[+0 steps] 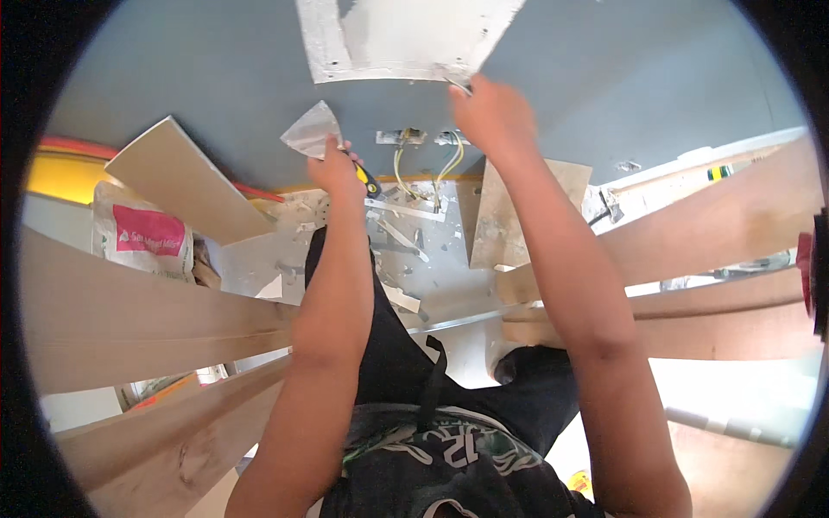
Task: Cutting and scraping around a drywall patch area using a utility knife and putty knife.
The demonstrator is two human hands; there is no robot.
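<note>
My left hand holds a scraper with a wide, light triangular blade; a yellow-and-black handle sticks out below its fingers. My right hand is closed on a thin metal tool at the lower right corner of the white panel on the grey-blue wall. The tool's shape is mostly hidden by the fingers. Below the panel, two openings in the wall have yellow and blue wires hanging out.
Leaning boards stand either side of the wires. A pink-labelled sack and yellow object lie left. Scraps litter the floor. A hammer-like tool lies right. Curved wooden planks flank me.
</note>
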